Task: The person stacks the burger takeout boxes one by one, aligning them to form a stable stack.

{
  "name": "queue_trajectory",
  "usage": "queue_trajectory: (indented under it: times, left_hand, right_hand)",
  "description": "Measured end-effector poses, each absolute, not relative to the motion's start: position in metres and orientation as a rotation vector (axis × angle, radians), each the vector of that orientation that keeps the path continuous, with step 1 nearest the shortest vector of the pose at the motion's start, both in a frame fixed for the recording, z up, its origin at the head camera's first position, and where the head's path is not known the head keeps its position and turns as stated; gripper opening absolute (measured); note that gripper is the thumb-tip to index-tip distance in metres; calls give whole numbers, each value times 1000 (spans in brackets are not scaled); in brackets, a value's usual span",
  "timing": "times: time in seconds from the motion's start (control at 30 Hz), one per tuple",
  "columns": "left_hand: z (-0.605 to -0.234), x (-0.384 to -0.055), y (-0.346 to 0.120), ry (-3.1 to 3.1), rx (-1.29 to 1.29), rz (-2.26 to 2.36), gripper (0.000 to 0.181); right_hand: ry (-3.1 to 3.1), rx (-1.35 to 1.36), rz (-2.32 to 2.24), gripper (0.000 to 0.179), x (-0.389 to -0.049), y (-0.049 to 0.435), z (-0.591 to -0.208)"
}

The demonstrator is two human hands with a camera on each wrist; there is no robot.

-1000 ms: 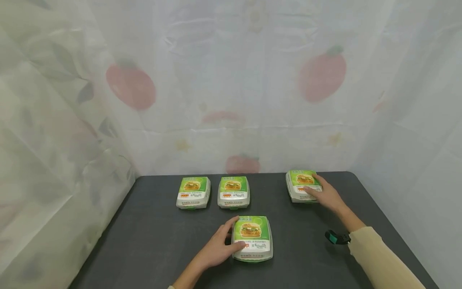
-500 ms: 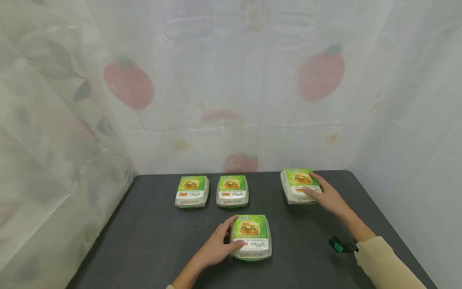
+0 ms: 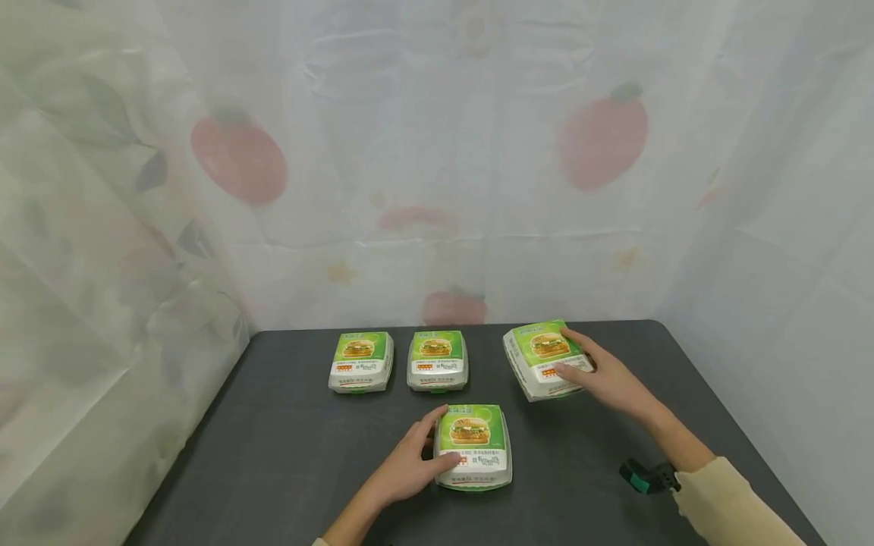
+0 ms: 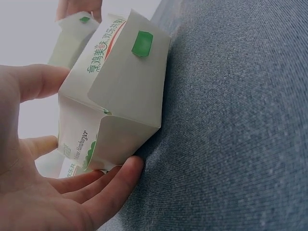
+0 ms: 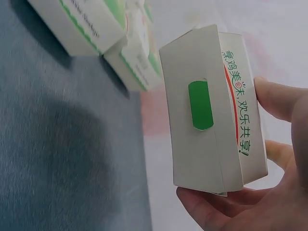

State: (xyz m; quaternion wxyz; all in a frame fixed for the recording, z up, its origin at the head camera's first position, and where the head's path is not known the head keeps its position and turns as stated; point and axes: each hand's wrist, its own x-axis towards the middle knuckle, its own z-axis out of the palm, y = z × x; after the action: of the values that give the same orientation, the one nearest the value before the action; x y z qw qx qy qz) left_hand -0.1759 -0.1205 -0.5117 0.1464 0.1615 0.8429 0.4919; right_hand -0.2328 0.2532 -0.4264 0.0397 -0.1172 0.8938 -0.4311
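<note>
My left hand (image 3: 407, 464) grips the left side of a hamburger box (image 3: 473, 444) at the front middle of the table. In the left wrist view its thumb and fingers spread round the box (image 4: 132, 79), which rests on the dark surface. At the back right, my right hand (image 3: 608, 379) holds another green-and-white hamburger box (image 3: 539, 360) by its right side, tilted. The right wrist view shows this box (image 5: 195, 154) raised over the table, its green tab facing the camera. Thumb and fingers clasp its opposite edges.
Two more hamburger boxes, the left one (image 3: 362, 362) and the middle one (image 3: 438, 361), stand side by side along the back of the dark table (image 3: 293, 455). A pale fruit-print curtain (image 3: 355, 167) hangs behind. A small black-and-green device (image 3: 645, 478) sits at my right wrist.
The box in my right hand has come up off the table, shifted left and tilted. My left hand and its box have stayed in place.
</note>
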Motion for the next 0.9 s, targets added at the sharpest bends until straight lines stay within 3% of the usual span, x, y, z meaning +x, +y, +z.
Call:
queue_trajectory:
  times: [0.4, 0.9]
  left_hand:
    - [-510, -175, -120, 2430, 461, 1414, 79]
    - [-511, -175, -119, 2418, 444, 1425, 80]
  right_hand:
    - [2665, -490, -1361, 79, -209, 224, -415]
    - [2595, -563, -1363, 75, -190, 196, -429]
